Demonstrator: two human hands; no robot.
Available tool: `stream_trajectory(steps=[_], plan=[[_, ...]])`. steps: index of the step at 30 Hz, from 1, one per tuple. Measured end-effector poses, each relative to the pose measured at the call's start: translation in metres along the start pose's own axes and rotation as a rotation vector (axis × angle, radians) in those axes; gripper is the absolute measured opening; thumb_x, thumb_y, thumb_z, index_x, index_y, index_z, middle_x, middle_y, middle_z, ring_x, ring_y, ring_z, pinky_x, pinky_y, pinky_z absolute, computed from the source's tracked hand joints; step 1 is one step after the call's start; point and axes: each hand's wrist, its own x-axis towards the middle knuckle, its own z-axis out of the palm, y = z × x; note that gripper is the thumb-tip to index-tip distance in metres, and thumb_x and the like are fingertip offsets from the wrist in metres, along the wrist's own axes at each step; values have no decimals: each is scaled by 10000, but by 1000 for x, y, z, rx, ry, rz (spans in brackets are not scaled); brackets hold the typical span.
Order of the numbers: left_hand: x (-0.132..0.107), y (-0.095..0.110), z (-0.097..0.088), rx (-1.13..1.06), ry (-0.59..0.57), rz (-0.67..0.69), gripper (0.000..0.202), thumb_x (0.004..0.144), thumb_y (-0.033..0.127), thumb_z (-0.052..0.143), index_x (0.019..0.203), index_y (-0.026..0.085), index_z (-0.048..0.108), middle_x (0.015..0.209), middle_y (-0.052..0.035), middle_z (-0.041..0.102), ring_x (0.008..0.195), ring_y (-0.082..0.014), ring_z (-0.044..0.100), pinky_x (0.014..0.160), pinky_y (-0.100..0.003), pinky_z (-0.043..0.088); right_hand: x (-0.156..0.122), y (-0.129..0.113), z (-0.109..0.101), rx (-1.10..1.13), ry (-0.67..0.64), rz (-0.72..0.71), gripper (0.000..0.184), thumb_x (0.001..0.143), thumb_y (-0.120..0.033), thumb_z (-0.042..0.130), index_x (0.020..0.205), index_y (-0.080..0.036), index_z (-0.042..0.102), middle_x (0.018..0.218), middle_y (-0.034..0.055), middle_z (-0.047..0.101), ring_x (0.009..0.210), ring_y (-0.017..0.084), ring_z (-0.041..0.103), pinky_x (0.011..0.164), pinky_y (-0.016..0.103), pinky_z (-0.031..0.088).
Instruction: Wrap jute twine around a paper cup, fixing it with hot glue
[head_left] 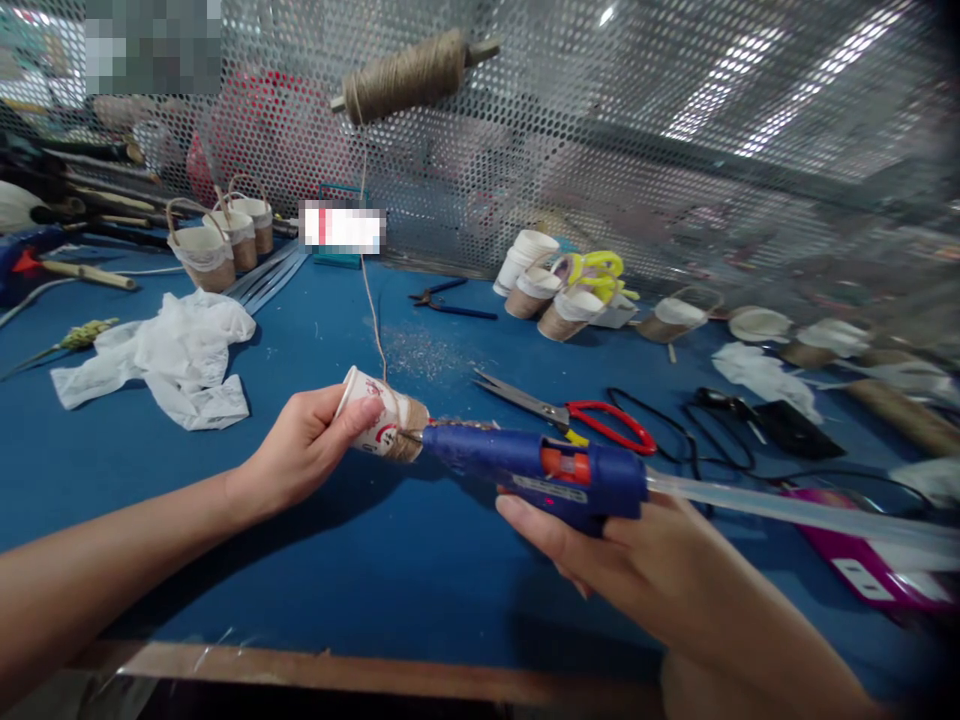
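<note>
My left hand (311, 445) is closed round a white paper cup (367, 408) tilted on its side, its mouth toward the left. Brown twine is wound about the cup's base end. From there a strand of twine (369, 290) runs up to a spool of twine (409, 75) hung on a stick at the mesh. My right hand (600, 545) grips a blue hot glue gun (525, 465), with a long clear glue stick (750, 505) out of its back. The nozzle meets the cup at the wound twine; whether glue is flowing I cannot tell.
Red-handled scissors (570, 412) and blue pliers (454, 300) lie beyond the glue gun. Twine-wrapped cups (202, 260) with handles stand at back left, more cups (574, 315) at back right. A crumpled white cloth (176, 345) lies left. Perforated metal mesh (600, 130) borders the back.
</note>
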Motion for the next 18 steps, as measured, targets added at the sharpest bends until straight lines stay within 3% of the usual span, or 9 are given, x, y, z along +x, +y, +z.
stream_trajectory(steps=[7,14,18], plan=[[-1,-2,0,13,-5,3,272,877,277,419,842,141,652,824,-38,704,700,-126,617,604,-199,472,3,3,1,-22,14,-81,350,798,-389,493,478,-250,467,376,-25,442,454,156,538,393,258,407],[0,3,-3,174,-26,139,257,874,212,403,845,130,645,789,-45,677,667,-119,586,604,-200,455,-1,0,-3,-45,41,37,395,803,-372,508,445,-237,411,355,-32,422,419,135,507,399,248,392],[-1,2,-3,231,-39,183,278,869,211,402,720,109,613,692,-44,627,605,-110,546,579,-198,444,4,1,-6,-76,47,53,351,806,-376,500,490,-233,450,369,-38,442,438,132,516,443,246,416]])
